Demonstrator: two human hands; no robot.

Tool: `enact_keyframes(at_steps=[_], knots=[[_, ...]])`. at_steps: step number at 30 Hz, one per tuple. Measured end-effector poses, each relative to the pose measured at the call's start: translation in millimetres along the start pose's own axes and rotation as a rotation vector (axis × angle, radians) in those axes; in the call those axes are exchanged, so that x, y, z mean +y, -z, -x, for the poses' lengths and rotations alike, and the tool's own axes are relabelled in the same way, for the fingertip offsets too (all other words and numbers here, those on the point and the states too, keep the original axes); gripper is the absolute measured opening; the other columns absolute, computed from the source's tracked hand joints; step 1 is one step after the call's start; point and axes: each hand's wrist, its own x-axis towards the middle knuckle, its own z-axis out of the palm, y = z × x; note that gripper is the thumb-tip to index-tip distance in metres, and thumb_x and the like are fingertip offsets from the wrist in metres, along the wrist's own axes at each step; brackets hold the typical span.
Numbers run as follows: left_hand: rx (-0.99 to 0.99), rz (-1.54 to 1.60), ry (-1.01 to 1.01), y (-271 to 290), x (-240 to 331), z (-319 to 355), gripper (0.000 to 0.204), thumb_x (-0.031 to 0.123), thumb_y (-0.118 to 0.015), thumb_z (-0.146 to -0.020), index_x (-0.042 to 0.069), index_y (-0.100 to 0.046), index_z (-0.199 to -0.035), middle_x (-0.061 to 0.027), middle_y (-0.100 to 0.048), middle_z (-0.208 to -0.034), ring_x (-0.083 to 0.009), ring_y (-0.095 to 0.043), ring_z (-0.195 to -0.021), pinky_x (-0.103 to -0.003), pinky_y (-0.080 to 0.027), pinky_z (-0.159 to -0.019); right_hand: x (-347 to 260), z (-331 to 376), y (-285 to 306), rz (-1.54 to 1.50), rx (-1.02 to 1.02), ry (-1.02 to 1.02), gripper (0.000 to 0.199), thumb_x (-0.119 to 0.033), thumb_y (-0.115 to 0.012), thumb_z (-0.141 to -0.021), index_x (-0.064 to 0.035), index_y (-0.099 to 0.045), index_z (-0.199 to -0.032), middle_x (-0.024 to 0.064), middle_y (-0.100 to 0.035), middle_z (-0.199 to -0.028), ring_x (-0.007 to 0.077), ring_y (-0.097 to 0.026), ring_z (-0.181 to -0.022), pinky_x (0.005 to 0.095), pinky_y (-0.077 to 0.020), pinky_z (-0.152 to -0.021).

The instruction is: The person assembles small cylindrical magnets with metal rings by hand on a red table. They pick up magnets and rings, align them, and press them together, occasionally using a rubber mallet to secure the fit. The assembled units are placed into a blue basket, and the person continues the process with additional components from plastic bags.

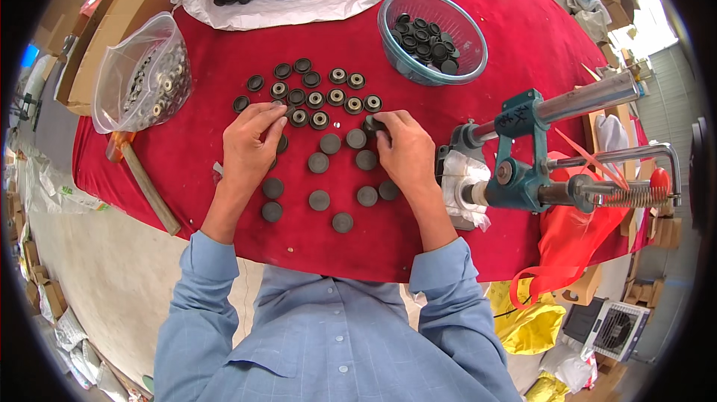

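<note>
Over the red cloth, my left hand [252,141] is closed in a pinch beside a cluster of black round caps; what sits at its fingertips is dark and mostly hidden. My right hand [407,150] pinches a black round cap [371,125] between thumb and fingers. Between and beyond the hands lie several caps with metal ring centres, such as the metal-centred cap [353,106]. Closer to me, several plain dark caps lie smooth side up, among them a plain cap [319,200]. A small shiny metal piece [337,125] rests between the two groups.
A teal hand press [515,152] stands at the right. At the back are a clear bowl [439,77] of black caps and a white sack [299,17] of more. Left are a plastic bag [112,81] of metal parts and a hammer [146,178]. A red bag [564,245] hangs off the right edge.
</note>
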Motion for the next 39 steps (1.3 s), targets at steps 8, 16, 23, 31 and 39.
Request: enact_keyframes(at_steps=[8, 16, 23, 31, 39], knots=[[-0.009, 0.029, 0.067, 3.4, -1.6, 1.9, 0.022, 0.0, -0.078, -0.092, 0.003, -0.08, -0.113, -0.0126, -0.079, -0.111, -0.0252, -0.077, -0.104, -0.035, -0.061, -0.091, 7.0, -1.9, 4.3, -0.217, 0.029, -0.117, 0.03, -0.005, -0.074, -0.088, -0.0055, -0.073, -0.118, 0.0135, -0.071, -0.108, 0.0334, -0.074, -0.084, 0.045, -0.0592, -0.08], [-0.011, 0.054, 0.071, 3.1, 0.6, 0.0, 0.022, -0.001, -0.077, -0.092, 0.003, -0.08, -0.113, -0.0123, -0.08, -0.11, -0.0246, -0.077, -0.105, -0.035, -0.06, -0.091, 10.6, -5.7, -4.5, -0.166, 0.036, -0.036, 0.023, -0.004, -0.074, -0.09, -0.0018, -0.075, -0.113, 0.0159, -0.072, -0.104, 0.0371, -0.073, -0.086, 0.0449, -0.0584, -0.08], [-0.016, 0.049, 0.08, 5.4, 0.3, 1.3, 0.021, -0.001, -0.077, -0.092, 0.003, -0.08, -0.113, -0.012, -0.08, -0.11, -0.024, -0.077, -0.104, -0.034, -0.06, -0.091, 13.0, -10.6, -5.2, -0.191, 0.099, -0.104, 0.015, -0.002, -0.073, -0.09, 0.0028, -0.076, -0.104, 0.0201, -0.074, -0.096, 0.0375, -0.074, -0.085, 0.045, -0.0575, -0.077], [-0.017, 0.039, 0.079, 4.6, 2.8, 1.9, 0.02, -0.001, -0.077, -0.092, 0.002, -0.08, -0.112, -0.0116, -0.08, -0.108, -0.0233, -0.077, -0.102, -0.034, -0.06, -0.09, 13.8, -8.8, -3.0, -0.303, 0.09, -0.259, 0.015, -0.004, -0.072, -0.091, 0.005, -0.076, -0.103, 0.0196, -0.076, -0.088, 0.0307, -0.077, -0.079, 0.0417, -0.0585, -0.075], [-0.005, 0.035, 0.03, -1.6, -1.6, -2.6, 0.02, -0.001, -0.077, -0.091, 0.002, -0.08, -0.111, -0.0128, -0.078, -0.109, -0.0253, -0.077, -0.099, -0.034, -0.061, -0.085, 13.2, -8.0, 6.5, -0.375, 0.042, -0.401, 0.021, -0.007, -0.068, -0.096, 0.0079, -0.077, -0.108, 0.0161, -0.081, -0.092, 0.0221, -0.081, -0.082, 0.0323, -0.0616, -0.077]])
